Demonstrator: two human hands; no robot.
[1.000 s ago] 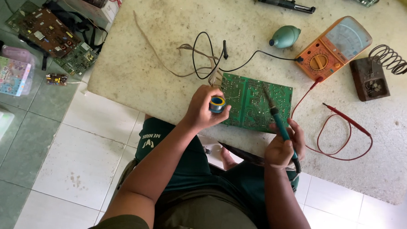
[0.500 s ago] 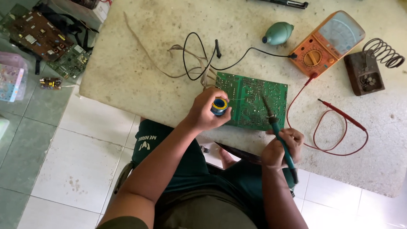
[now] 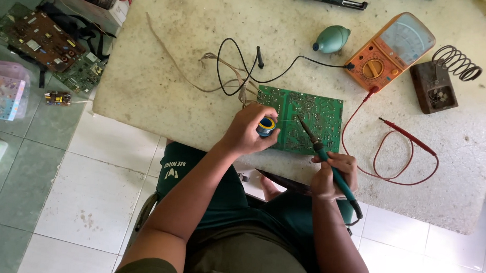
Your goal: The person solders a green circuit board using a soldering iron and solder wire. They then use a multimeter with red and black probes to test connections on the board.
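Note:
A green circuit board (image 3: 313, 116) lies solder-side up near the front edge of a stone table (image 3: 164, 85). My left hand (image 3: 247, 132) grips a small blue spool of solder wire (image 3: 265, 126) at the board's left edge, and a thin strand runs from it toward the iron's tip. My right hand (image 3: 333, 174) holds a teal-handled soldering iron (image 3: 328, 161), its tip resting on the middle of the board.
An orange analog multimeter (image 3: 390, 50) with red and black probe leads, a green rubber blower bulb (image 3: 332, 39) and a brown iron stand with a coil (image 3: 437, 84) sit behind the board. More circuit boards (image 3: 39, 38) and a plastic box (image 3: 5, 93) lie on the tiled floor, left.
The iron's tip has moved left onto the board's middle, closer to the solder spool. My left hand keeps the spool at the board's left edge.

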